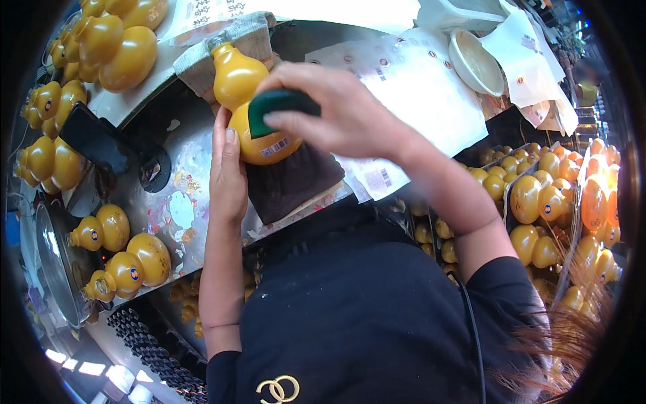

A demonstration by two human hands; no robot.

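A glossy yellow gourd-shaped bottle (pixel 239 75) lies on its side, its neck on a folded grey cloth (pixel 252 37) and its wide end over a dark brown cloth (pixel 293 188). My left hand (pixel 229 161) holds the bottle's wide part from the left, thumb along its surface. Gripped in my right hand (pixel 330 108) is a dark green scraper (pixel 279 111) with a rounded edge, pressed against the wide part of the bottle. A small white barcode label (pixel 274 146) shows on the bottle below the scraper. The bottle's far underside is hidden.
Sheets of printed labels (pixel 404 87) cover the table to the right, beside a pale bowl (pixel 476 62). A phone on a stand (pixel 94 138) is at left. More gourd bottles (pixel 124 266) stand along the left side, and crates of them (pixel 525 198) fill the right.
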